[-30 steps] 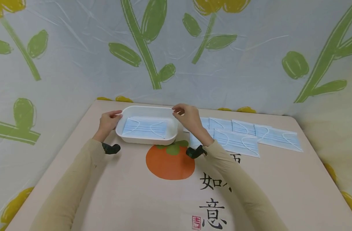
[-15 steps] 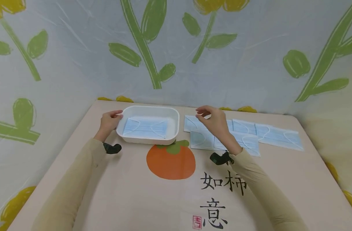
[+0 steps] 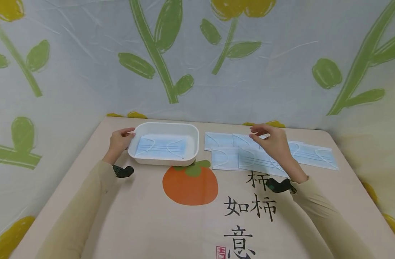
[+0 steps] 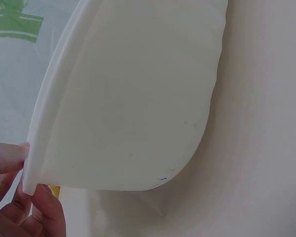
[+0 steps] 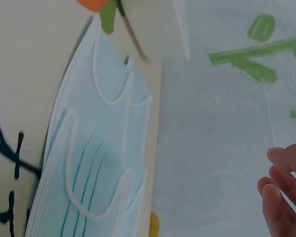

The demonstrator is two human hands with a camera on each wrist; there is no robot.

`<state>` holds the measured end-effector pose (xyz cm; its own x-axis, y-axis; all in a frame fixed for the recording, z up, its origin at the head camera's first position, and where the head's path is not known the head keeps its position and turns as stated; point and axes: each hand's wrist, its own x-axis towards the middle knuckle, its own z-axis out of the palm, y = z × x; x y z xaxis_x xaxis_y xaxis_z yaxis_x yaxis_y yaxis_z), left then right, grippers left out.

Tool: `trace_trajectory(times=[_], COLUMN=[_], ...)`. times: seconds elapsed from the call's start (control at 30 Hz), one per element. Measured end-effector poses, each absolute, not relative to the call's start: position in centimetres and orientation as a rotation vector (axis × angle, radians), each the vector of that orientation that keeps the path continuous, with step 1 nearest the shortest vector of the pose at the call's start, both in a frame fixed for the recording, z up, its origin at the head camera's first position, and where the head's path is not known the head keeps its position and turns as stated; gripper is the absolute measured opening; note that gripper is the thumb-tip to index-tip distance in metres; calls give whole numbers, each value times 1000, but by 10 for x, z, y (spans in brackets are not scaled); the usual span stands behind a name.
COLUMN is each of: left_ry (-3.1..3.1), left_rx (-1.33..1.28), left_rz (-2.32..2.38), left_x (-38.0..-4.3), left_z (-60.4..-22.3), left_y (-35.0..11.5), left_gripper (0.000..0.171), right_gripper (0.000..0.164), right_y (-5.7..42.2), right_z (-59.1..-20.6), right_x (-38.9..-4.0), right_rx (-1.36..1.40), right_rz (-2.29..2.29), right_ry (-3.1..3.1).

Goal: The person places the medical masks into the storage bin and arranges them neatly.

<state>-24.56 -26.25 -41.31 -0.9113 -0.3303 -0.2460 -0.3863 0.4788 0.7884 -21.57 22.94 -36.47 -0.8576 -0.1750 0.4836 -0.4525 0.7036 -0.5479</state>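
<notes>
Masks point(image 3: 249, 157) are lying right of the frame's centre, the right hand point(image 3: 273, 140) hovering above, fingers slightly parted, holding nothing. Left of centre, the left hand point(image 3: 119, 141) is pinching a tray point(image 3: 168, 130) containing another mask point(image 3: 161, 146).

Blue masks point(image 3: 224, 159) lie in and beside a white basin point(image 3: 161, 162).

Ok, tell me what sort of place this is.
Probably a small indoor booth set up for tabletop work: a creased flower-print backdrop closes in the back and sides, a printed table stands between them, and a white tray and blue masks are set out on it.
</notes>
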Motion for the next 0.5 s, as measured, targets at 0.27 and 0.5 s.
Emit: trace_trajectory(times=[0.27,0.5], left_ry=[2660,2671], left_rx=[-679,-678], left_rz=[1443,1449], left_x=[-254,-250], left_z=[-426,-420], left_y=[-268,-263], left_gripper=[40,40], right_gripper=[24,28], right_y=[272,304], right_z=[-379,-392], right_x=[-209,-208], right_rx=[425,370], right_rz=[935,919], right_ry=[-2614,-2710])
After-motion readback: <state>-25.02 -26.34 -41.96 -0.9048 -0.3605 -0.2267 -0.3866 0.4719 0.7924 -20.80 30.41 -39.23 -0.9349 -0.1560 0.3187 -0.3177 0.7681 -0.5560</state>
